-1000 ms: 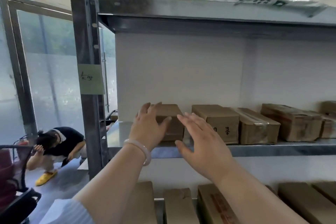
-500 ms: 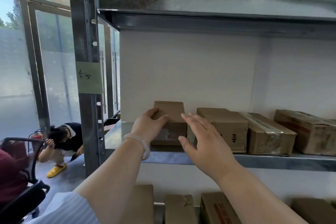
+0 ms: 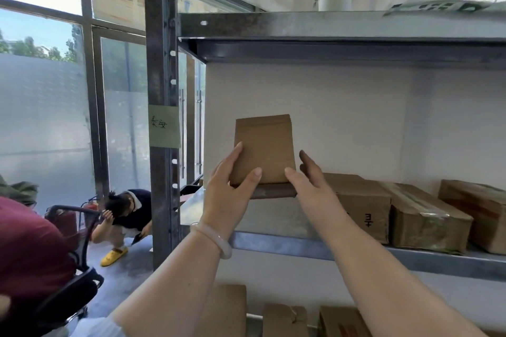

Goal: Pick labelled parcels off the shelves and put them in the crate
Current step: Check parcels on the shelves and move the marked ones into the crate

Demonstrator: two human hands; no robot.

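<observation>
Both hands clamp one parcel [image 3: 264,150] clear above the shelf [image 3: 315,250], the left hand [image 3: 228,194] on its left edge and the right hand [image 3: 312,186] on its right, tilting it up, likely to check for a label, while more boxes [image 3: 361,205] sit behind.

We stand in a small parcel storeroom: a grey slotted-steel shelving rack [image 3: 315,247] carries rows of taped brown cardboard boxes [image 3: 361,204], and a green handwritten paper label [image 3: 163,126] marks its upright.
</observation>
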